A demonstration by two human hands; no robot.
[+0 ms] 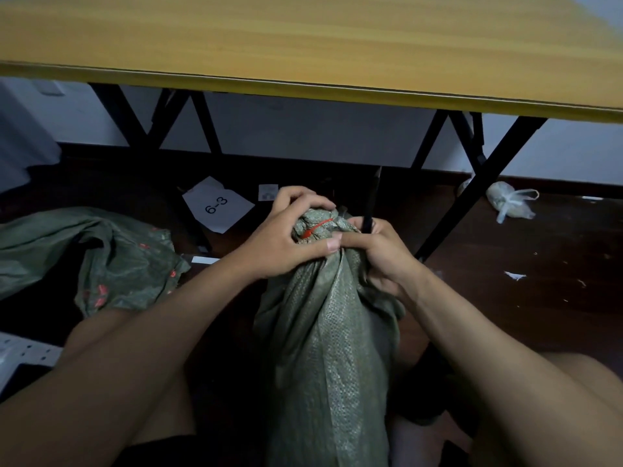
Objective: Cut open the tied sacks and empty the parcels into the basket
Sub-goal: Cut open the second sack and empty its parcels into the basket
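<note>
under yellow table, dark floor, white wall.

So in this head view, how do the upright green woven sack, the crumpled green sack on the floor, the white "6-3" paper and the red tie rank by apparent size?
Largest to smallest, as they look:
1. Upright green woven sack, though nearness to the camera inflates it
2. Crumpled green sack
3. White "6-3" paper
4. Red tie
</note>
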